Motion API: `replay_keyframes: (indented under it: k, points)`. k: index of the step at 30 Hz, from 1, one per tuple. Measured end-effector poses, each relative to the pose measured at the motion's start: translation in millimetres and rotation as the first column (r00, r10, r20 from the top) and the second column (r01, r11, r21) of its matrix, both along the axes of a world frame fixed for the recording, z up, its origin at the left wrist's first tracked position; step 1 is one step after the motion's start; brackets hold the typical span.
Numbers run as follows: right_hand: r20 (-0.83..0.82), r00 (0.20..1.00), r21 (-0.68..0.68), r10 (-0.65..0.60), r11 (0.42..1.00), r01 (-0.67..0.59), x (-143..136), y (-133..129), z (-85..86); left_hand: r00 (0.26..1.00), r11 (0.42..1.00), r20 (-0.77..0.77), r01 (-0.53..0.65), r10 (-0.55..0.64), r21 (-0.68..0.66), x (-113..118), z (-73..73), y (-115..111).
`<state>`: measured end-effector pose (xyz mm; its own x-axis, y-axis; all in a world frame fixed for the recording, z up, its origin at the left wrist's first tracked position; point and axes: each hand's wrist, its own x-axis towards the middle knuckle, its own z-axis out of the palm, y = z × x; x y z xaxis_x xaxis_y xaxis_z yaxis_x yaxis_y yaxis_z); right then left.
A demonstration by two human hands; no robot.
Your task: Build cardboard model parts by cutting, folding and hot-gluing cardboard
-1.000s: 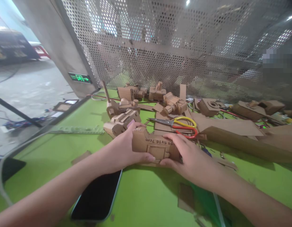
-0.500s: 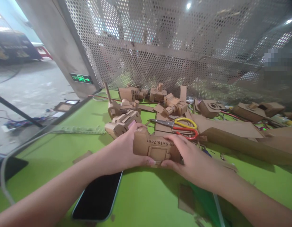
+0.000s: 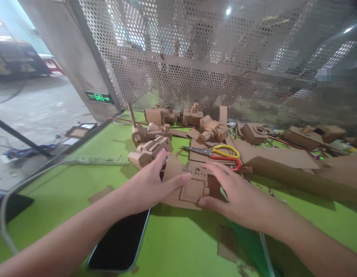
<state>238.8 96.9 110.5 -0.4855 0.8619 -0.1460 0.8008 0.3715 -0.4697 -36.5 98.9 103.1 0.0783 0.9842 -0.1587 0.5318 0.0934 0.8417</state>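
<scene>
A cardboard camera model (image 3: pixel 192 190) with printed lettering and a raised rectangular panel on its near face sits between my two hands, just above or on the green table. My left hand (image 3: pixel 151 184) is closed round its left end, the thumb lying across the near face. Around the right end curls my right hand (image 3: pixel 237 194), its thumb at the lower edge and its fingers near the top, in a looser hold. The far side of the model is hidden. Behind it lie scissors (image 3: pixel 207 151) with yellow and red handles. Another cardboard model (image 3: pixel 148 152) stands beyond my left hand.
A phone (image 3: pixel 120 242) lies below my left forearm. Several cardboard models (image 3: pixel 214 129) line the back, before a perforated metal panel (image 3: pixel 195 69). Long cardboard sheets (image 3: pixel 282 159) cover the right side. A green sheet (image 3: pixel 250 246) and a cardboard scrap (image 3: pixel 227 242) lie at the front.
My left thumb has moved up from the model's lower edge onto its near face. The model has tilted slightly, and my right fingers have loosened a little.
</scene>
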Motion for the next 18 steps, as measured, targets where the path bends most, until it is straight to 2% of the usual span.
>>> replay_keyframes:
  k: [3,6,8,10,14,18]
  points:
    - [-0.017,0.999,0.06,0.032,0.998,-0.031,6.0,2.1,0.1,0.996,0.999,0.069,-0.048,0.05,-0.02,-1.4,1.6,3.6]
    - [-0.028,0.997,0.104,0.077,0.992,-0.073,7.2,3.0,1.0,0.99,0.999,0.134,-0.038,0.041,-0.023,-4.1,6.5,3.6]
    - [-0.049,0.995,0.126,0.088,0.989,-0.081,5.3,3.1,1.7,0.982,1.0,0.187,0.003,-0.002,-0.004,-5.5,8.5,0.3]
    - [-0.075,0.993,0.145,0.09,0.986,-0.079,2.5,2.8,2.2,0.974,0.996,0.212,0.065,-0.078,0.069,-6.6,6.7,-4.1]
    - [-0.102,0.99,0.171,0.1,0.982,-0.081,-0.7,1.5,2.6,0.959,0.963,0.187,0.172,-0.211,0.206,-6.8,-5.1,-9.5]
    - [-0.139,0.978,0.186,0.157,0.974,-0.13,0.3,-0.5,4.8,0.963,0.934,0.124,0.195,-0.241,0.298,-5.6,-11.1,-9.7]
